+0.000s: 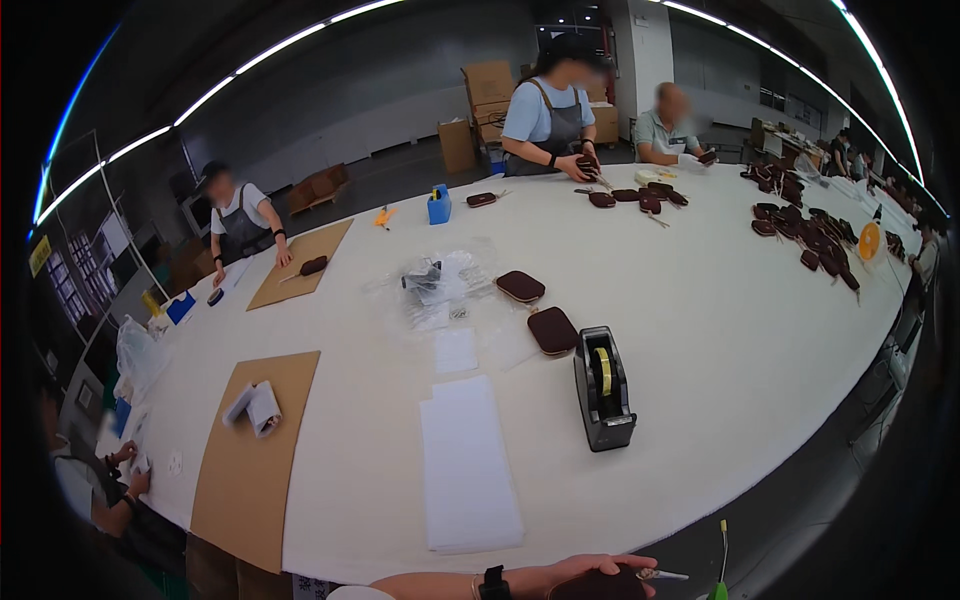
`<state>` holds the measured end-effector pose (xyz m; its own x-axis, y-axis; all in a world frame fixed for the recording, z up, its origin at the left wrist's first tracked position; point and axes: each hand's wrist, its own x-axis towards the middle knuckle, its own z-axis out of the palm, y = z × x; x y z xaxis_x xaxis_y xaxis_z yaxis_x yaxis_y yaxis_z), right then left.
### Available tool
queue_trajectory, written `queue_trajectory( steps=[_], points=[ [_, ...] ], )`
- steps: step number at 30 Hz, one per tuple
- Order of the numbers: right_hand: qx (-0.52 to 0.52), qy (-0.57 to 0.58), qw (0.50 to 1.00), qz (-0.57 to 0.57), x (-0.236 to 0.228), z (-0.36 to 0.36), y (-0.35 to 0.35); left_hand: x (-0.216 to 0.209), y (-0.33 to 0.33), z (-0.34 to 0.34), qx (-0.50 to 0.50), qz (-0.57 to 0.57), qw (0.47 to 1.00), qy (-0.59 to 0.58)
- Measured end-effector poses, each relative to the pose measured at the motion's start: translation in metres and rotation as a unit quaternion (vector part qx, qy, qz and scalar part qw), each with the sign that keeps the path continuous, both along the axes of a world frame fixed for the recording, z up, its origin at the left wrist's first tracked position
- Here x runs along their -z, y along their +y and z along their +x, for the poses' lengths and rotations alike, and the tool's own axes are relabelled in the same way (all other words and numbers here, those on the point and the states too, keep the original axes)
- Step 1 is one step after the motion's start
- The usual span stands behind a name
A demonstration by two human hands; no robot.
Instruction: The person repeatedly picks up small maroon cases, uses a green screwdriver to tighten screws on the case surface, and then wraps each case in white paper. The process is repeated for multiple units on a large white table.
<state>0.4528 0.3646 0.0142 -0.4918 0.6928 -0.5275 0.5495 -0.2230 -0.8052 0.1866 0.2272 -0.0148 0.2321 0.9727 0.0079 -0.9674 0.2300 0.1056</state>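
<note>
My left forearm crosses the lower edge toward the right, with a black band at the wrist. My left hand (pixel 570 569) is closed around a dark brown zipped pouch (pixel 603 586), whose lower part the frame cuts off. A pale strap or pull (pixel 662 575) sticks out on its right side. My right hand is out of the picture. Right of the pouch, a green tool (pixel 718 592) with a thin, yellow-tipped shaft rises from the lower edge. On the table, a black tape dispenser (pixel 605 390) with yellow tape stands near two brown pouches (pixel 553 331).
White sheets (pixel 470 465) lie before me, with clear plastic bags (pixel 430 285) beyond. Left is a cardboard sheet (pixel 245 470) bearing folded white paper (pixel 257 408). Several co-workers stand or sit around the white table (pixel 720 400). Brown pouches (pixel 820 240) are heaped at far right.
</note>
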Motion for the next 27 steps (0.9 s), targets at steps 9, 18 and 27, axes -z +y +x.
queue_trajectory(
  steps=[9, 18, 27],
  points=[
    [0.015, -0.04, 0.997, -0.059, -0.051, -0.075, -0.025, -0.038, -0.104, -0.151, -0.081, -0.094, 0.95, 0.286],
    [-0.016, -0.085, 0.996, -0.02, -0.026, -0.086, -0.016, -0.148, -0.275, -0.464, -0.801, -0.244, 0.523, 0.155],
    [-0.038, -0.039, 0.998, 0.009, -0.029, -0.104, -0.024, -0.047, -0.179, -0.424, -0.407, -0.38, 0.636, 0.534]
  ],
)
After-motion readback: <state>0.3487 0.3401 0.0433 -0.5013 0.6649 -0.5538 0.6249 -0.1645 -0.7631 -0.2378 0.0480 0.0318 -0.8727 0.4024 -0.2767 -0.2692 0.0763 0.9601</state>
